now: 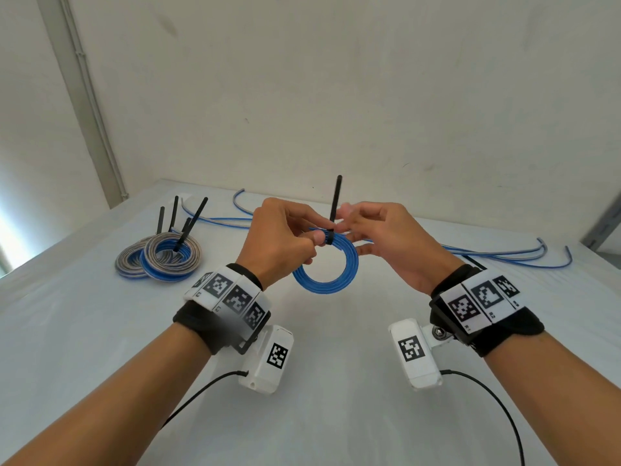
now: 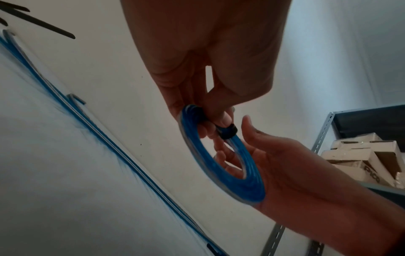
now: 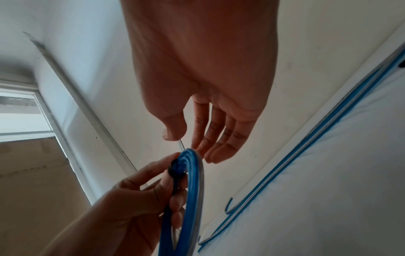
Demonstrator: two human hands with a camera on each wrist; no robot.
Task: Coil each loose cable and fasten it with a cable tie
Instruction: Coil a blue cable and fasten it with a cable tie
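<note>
Above the white table (image 1: 336, 358) I hold a flat coil of blue cable (image 1: 325, 280). My left hand (image 1: 317, 238) pinches the coil at its top, where a black cable tie (image 1: 329, 237) wraps it. The tie's tail (image 1: 336, 200) stands straight up. In the left wrist view the thumb and fingers of my left hand (image 2: 219, 121) sit at the tie's head (image 2: 228, 132) on the coil (image 2: 247, 183). My right hand (image 1: 356, 227) hovers just right of the tie with its fingers (image 3: 219, 149) straight and nothing gripped. The coil (image 3: 195, 173) and tie (image 3: 175, 170) lie below them.
Two tied coils (image 1: 161, 260) lie at the table's left, their black tie tails pointing up. Loose blue cables (image 1: 504, 255) run along the back of the table by the wall. A metal shelf with cardboard boxes (image 2: 361, 155) stands to the right.
</note>
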